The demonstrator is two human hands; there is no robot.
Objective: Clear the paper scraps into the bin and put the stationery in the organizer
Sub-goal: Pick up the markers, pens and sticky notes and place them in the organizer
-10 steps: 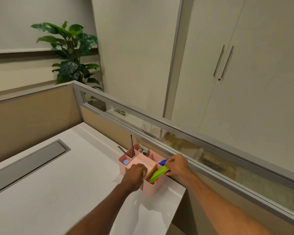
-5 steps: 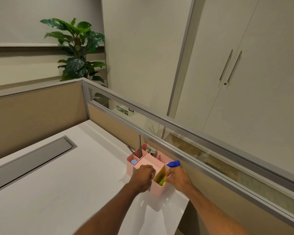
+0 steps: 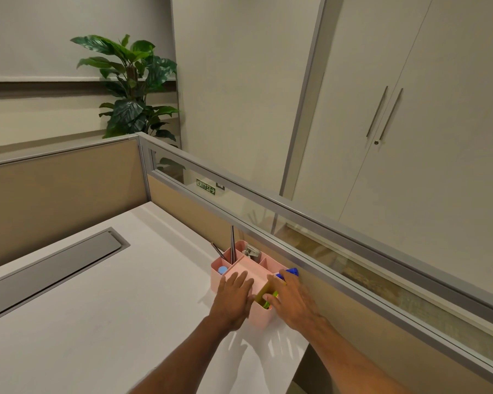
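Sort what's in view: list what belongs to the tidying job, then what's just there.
Job:
pink plastic desk organizer
green stationery item in its near compartment
blue-capped item
dark upright pens
both hands, left, right

Just there:
leafy potted plant
grey desk cable flap
cupboard doors

Pink organizer (image 3: 256, 270) on white desk (image 3: 103, 308), holding blue marker (image 3: 290, 272) and green highlighter (image 3: 269, 299).

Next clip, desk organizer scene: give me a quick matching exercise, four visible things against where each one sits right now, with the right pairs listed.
Things:
1. green highlighter
2. light blue round cap
3. thin dark pencils
4. silver metal clip

Places in the pink plastic desk organizer:
A. far compartment by the glass partition
B. near compartment under the right hand
C. left corner compartment
D. standing upright, rising above the rim

Pairs: 1-B, 2-C, 3-D, 4-A
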